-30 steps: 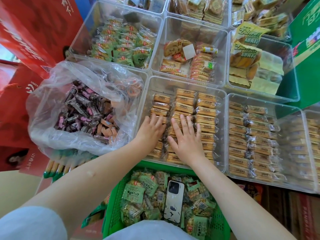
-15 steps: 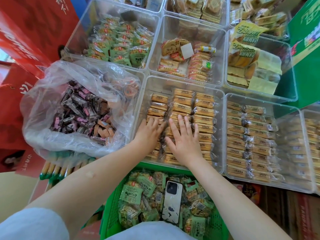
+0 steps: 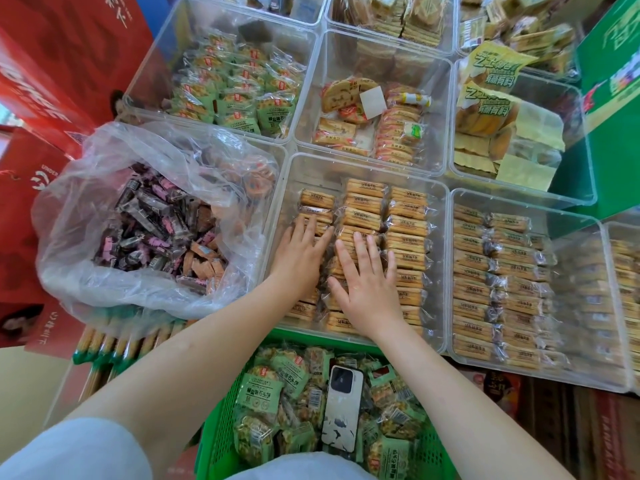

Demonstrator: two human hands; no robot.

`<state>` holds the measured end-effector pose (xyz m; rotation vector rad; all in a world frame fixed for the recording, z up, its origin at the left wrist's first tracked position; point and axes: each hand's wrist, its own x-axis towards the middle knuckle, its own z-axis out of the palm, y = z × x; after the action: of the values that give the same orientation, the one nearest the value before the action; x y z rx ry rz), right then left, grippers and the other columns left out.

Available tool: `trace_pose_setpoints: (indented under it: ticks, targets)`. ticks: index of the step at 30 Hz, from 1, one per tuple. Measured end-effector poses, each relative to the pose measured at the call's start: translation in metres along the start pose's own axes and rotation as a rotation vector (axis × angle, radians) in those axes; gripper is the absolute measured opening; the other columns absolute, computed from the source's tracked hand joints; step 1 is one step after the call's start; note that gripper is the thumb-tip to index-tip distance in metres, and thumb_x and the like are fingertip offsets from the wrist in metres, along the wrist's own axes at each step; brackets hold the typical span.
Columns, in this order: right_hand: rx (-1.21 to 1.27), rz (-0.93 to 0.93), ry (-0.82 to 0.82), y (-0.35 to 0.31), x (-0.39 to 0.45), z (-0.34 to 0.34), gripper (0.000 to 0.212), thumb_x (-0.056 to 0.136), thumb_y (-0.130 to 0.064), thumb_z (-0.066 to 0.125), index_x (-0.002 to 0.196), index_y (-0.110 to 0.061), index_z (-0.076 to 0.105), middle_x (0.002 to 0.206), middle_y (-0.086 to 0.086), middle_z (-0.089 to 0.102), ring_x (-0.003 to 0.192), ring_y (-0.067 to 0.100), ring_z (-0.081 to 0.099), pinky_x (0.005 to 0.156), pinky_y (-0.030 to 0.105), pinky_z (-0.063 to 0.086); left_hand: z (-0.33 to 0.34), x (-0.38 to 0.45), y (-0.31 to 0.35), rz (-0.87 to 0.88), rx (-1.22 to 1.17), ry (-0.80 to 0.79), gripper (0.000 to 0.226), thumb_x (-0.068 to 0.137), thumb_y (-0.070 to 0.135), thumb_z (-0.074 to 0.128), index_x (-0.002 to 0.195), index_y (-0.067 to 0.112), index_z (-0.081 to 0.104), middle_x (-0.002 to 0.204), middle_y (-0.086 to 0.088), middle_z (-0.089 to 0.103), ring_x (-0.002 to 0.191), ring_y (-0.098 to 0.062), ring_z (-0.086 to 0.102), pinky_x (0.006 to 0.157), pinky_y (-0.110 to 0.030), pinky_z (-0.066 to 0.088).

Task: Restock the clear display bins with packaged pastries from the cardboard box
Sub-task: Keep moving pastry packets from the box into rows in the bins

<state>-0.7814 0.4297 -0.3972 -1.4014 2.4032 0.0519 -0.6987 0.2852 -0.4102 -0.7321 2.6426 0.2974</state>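
Both your hands lie flat, fingers straight and spread, pressing down on the pastry packets (image 3: 367,216) in the middle clear bin (image 3: 441,209). Your left hand (image 3: 300,252) covers the left column, your right hand (image 3: 369,284) the centre one; neither has hold of anything. The packets sit in three rows under and just beyond your fingertips, with the right-hand column untouched beside your right hand.

The risk here is your own pressure. Lean too hard and the brittle pastries under your palms may crack inside their wrappers. The film looks slick, so a sideways shove could make a packet ride up over its neighbour, or skew the row between your two hands where the columns meet.

Watch your forearms too: they cross over the green basket (image 3: 221,420) just below your wrists, where a phone (image 3: 341,408) rests loose on top of green packets. Drop your elbows and you may knock it. The plastic bag (image 3: 166,157) of sweets slumps just left of your left hand and could spill if nudged.
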Motion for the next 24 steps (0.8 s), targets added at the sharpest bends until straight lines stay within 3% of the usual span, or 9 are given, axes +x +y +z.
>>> trace_pose_setpoints:
  ticks: [11, 16, 24]
  targets:
    - [-0.007, 0.001, -0.019, 0.001, 0.001, 0.001, 0.073, 0.094, -0.064, -0.001, 0.159, -0.034, -0.012, 0.166, 0.002, -0.024, 0.151, 0.022, -0.027, 0.119, 0.053, -0.018, 0.008, 0.026, -0.005, -0.038, -0.077, -0.01, 0.069, 0.105, 0.03, 0.034, 0.161, 0.025, -0.006, 0.168, -0.01, -0.015, 0.155, -0.033, -0.011, 0.125, -0.045, 0.001]
    - [0.0, -0.004, -0.001, 0.001, 0.001, 0.003, 0.072, 0.096, -0.063, 0.003, 0.16, -0.033, -0.008, 0.166, 0.003, -0.021, 0.152, 0.022, -0.024, 0.119, 0.054, -0.017, 0.011, 0.027, -0.002, -0.074, -0.129, 0.023, 0.06, 0.108, 0.045, 0.016, 0.161, 0.026, -0.004, 0.168, -0.008, -0.012, 0.155, -0.031, -0.009, 0.126, -0.045, 0.002]
    - [0.001, -0.002, -0.012, 0.001, 0.001, 0.001, 0.072, 0.094, -0.063, 0.001, 0.16, -0.034, -0.009, 0.166, 0.002, -0.022, 0.152, 0.022, -0.025, 0.12, 0.054, -0.016, 0.015, 0.038, -0.004, -0.049, -0.081, 0.029, 0.063, 0.107, 0.05, 0.011, 0.16, 0.024, -0.011, 0.167, -0.007, -0.019, 0.154, -0.028, -0.016, 0.125, -0.048, -0.004]
